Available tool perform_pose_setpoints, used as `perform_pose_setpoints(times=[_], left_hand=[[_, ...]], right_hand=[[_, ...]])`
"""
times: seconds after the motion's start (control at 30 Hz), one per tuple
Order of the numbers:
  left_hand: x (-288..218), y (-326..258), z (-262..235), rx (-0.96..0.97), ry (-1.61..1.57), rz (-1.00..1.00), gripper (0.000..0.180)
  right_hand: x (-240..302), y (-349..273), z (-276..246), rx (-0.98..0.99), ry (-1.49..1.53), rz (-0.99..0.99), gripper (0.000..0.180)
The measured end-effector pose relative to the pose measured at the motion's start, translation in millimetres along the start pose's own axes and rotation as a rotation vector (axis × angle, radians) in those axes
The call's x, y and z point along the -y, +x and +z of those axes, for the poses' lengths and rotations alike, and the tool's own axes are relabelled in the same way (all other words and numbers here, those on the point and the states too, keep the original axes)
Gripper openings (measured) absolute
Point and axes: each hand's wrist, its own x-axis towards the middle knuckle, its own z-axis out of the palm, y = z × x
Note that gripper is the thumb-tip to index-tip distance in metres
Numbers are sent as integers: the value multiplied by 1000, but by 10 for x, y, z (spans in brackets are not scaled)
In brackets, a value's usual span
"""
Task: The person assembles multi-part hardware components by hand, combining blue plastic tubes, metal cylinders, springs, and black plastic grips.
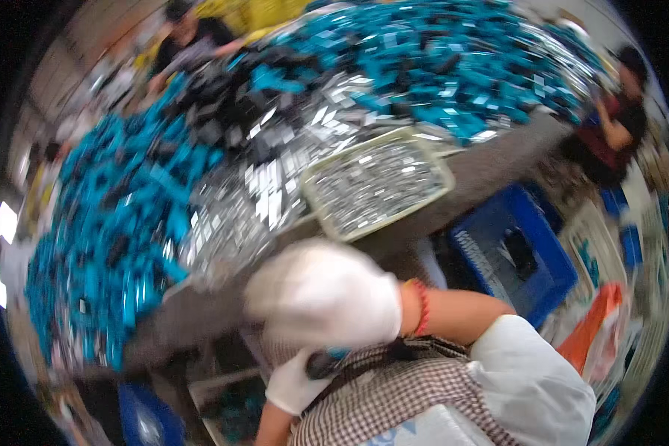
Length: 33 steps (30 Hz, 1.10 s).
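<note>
My right hand, in a white glove and smeared by motion, is raised in front of my body, between me and the table. Its fingers cannot be made out. Lower down, close to my checked apron, my left hand, also white-gloved, is closed around a dark piece with a bit of teal. Part of that piece is hidden by the right hand above it. Just beyond the right hand, a cream tray full of small silvery pieces sits at the table's near edge.
Heaps of teal pieces and black pieces cover the table, with loose silvery pieces between. A blue crate stands low at right; another blue container is at lower left. Two people are at the table's far left and right.
</note>
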Motion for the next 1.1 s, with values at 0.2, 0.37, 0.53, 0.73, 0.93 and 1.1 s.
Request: perform_pose_setpoints(times=[0.2,0.37,0.53,0.73,0.93,1.1], left_hand=[[385,-295,-124,197,-358,65,71],[407,-405,-12,273,-447,-7,63],[364,-325,175,68,95,-62,31],[514,-451,220,-982,67,-163,46],[398,-450,552,-940,-1634,-49,51],[899,-1086,608,-1441,-1818,-58,33]], right_hand=[[311,-41,84,454,208,-425,44],[320,-229,207,640,80,-405,56],[16,-720,427,950,515,272,52],[128,-632,624,639,628,719,43],[739,-556,1195,535,495,129,53],[803,-500,1522,555,583,-161,60]])
